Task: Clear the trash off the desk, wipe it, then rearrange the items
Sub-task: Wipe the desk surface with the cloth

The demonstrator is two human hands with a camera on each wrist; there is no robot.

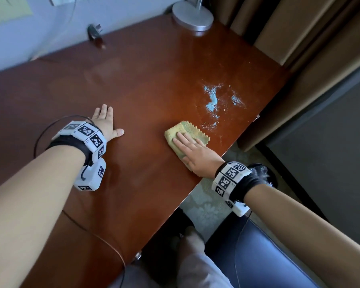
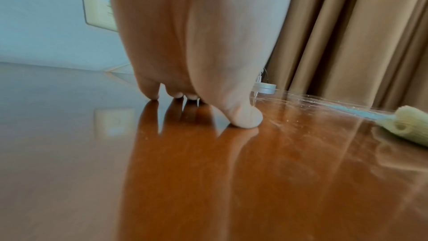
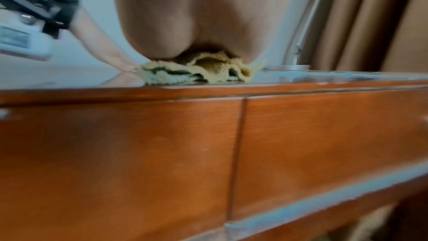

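Observation:
A folded yellow-green cloth lies near the front edge of the glossy brown desk. My right hand presses flat on it with straight fingers. Just beyond the cloth, a patch of pale blue powder and crumbs is spread on the desk top. My left hand rests open on the bare wood to the left of the cloth, fingertips and thumb touching the surface.
A round silver lamp base stands at the desk's far corner. A dark plug sits at the back edge by the wall. Tan curtains hang to the right. The desk's drawer fronts face me.

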